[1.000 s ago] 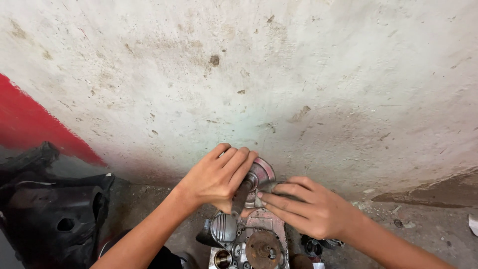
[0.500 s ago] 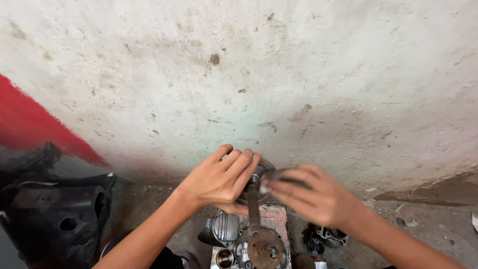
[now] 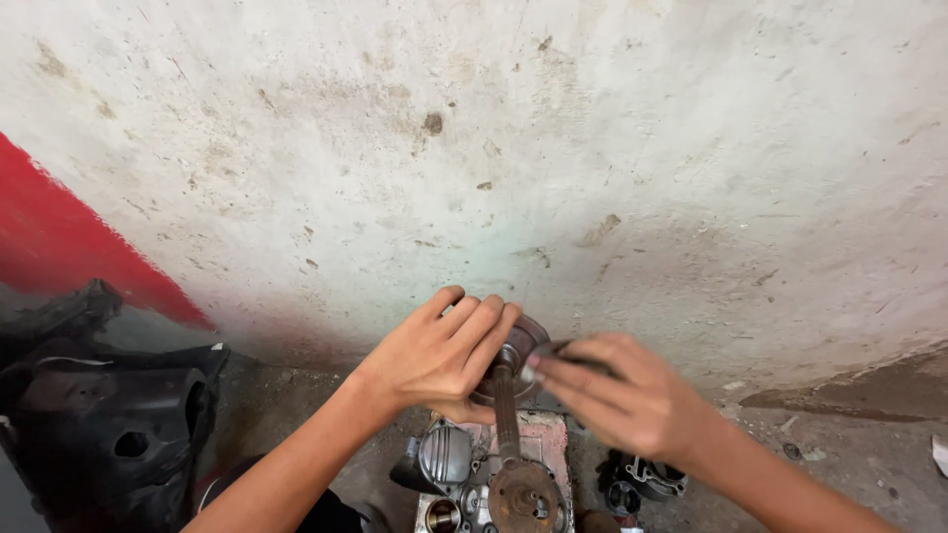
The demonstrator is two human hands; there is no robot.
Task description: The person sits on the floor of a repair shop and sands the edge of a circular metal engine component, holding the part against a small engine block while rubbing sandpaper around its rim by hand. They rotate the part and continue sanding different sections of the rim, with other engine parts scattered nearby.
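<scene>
Looking down past our forearms, we see the grey cast-metal engine case (image 3: 464, 484) nearest us at the lower edge, with a rusty brown round flywheel disc (image 3: 526, 496) seated on its right side. Rising from that case stands a dark, threaded steel shaft (image 3: 506, 419), upright and running away from us. At the far end of the shaft sits a round, worn metal gear disc (image 3: 513, 355). Our left hand (image 3: 439, 360) curls around the left side of this disc, fingers closed over its rim. Our right hand (image 3: 622, 395) comes in from the right of the shaft, fingers pinched together on a small dark piece at the disc's edge; motion blur keeps us from telling what that piece is. The two hands sit close together, nearly touching over the shaft top. Right of the engine case lies a dark ring-shaped metal part (image 3: 642, 479) on the dirty concrete floor (image 3: 839, 464). Far left of the case rests a black plastic body panel (image 3: 99, 424). Beyond the case rises the stained whitish plaster wall (image 3: 553, 148), with a red painted patch (image 3: 69, 247) at its left.
</scene>
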